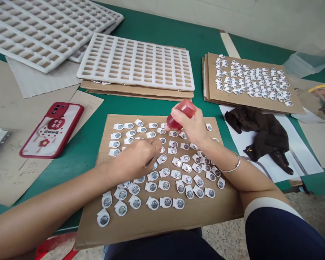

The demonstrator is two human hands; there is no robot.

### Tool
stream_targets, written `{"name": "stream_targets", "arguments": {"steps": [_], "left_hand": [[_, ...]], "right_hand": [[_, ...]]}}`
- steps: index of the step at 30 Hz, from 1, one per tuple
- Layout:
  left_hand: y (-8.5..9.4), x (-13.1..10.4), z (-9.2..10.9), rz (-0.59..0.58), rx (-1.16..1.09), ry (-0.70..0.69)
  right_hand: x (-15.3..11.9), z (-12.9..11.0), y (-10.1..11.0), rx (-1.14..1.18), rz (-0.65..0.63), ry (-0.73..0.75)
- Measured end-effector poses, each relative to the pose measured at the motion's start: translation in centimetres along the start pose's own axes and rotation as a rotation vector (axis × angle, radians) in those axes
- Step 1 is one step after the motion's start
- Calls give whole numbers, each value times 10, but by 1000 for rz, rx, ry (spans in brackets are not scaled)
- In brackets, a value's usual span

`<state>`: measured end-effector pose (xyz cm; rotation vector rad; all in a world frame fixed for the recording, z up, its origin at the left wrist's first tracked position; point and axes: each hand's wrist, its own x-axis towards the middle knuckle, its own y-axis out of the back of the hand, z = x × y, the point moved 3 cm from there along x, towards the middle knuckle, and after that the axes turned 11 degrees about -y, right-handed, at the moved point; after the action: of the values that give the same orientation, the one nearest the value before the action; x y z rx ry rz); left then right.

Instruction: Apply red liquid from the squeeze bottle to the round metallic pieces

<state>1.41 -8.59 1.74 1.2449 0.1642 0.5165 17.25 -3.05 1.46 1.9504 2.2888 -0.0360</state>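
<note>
My right hand (193, 124) is wrapped round a small red squeeze bottle (182, 112), tilted over the far rows of a cardboard sheet (148, 229). Rows of small white tabs, each bearing a round silver metal disc (165, 202), cover the sheet. Low over the middle rows is my left hand (139, 155), its fingers curled and pressed together; what they hold, if anything, is hidden. Both hands are close together, the left one nearer to me. The bottle's tip is not plain to see against the tabs beneath it.
Beyond the sheet, a white slotted foam tray (137, 61) rests on stacked cardboard. More foam trays (43, 32) lie far left, above a red-cased phone (52, 130). At right are another loaded cardboard sheet (249, 94), a dark brown cloth (265, 131) and a clear plastic box (306, 63).
</note>
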Motion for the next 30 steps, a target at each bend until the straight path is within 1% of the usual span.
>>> {"name": "stream_targets", "arguments": {"steps": [2, 4, 6, 9, 14, 19, 24, 30], "left_hand": [[-4, 0, 7, -58, 112, -34], [-9, -1, 15, -91, 260, -107], [-13, -1, 24, -67, 415, -182], [-19, -1, 31, -21, 554, -209], [-26, -1, 35, 28, 609, -205], [-26, 0, 36, 26, 620, -209], [-25, 0, 36, -1, 595, -203], [-27, -1, 35, -17, 572, -187]], "right_hand": [[-1, 5, -4, -66, -11, 2], [-3, 9, -7, -123, 12, 28], [-5, 11, -9, -172, 23, 59], [-8, 10, -11, -259, 20, 102], [-9, 7, -9, -388, 53, 169], [-10, 7, -11, -444, 54, 217], [-10, 7, -12, -470, 69, 278], [-11, 7, -12, -469, 61, 279]]}}
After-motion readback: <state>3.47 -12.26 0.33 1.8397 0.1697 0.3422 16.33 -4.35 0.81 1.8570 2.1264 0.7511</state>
